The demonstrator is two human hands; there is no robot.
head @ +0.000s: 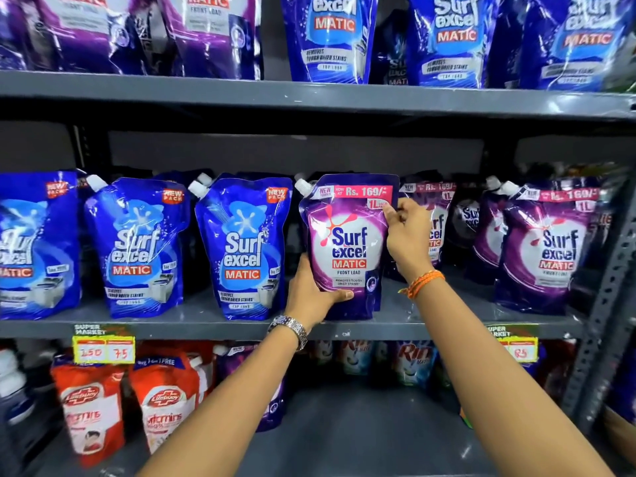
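A purple Surf Excel Matic front-load pouch (347,242) with a white spout stands upright on the middle grey shelf (206,321). My left hand (311,290), with a metal watch on its wrist, grips the pouch's lower left edge, thumb across the front. My right hand (407,235), an orange thread band on its wrist, pinches the pouch's upper right edge near the price banner. Both arms reach up from the lower part of the view.
Blue Surf Excel pouches (241,249) stand to the left, more purple ones (547,249) to the right. The upper shelf (309,94) holds larger pouches. Below sit red Lifebuoy packs (161,404), Rin packs (413,359) and yellow price tags (103,349). A perforated upright (605,304) is at right.
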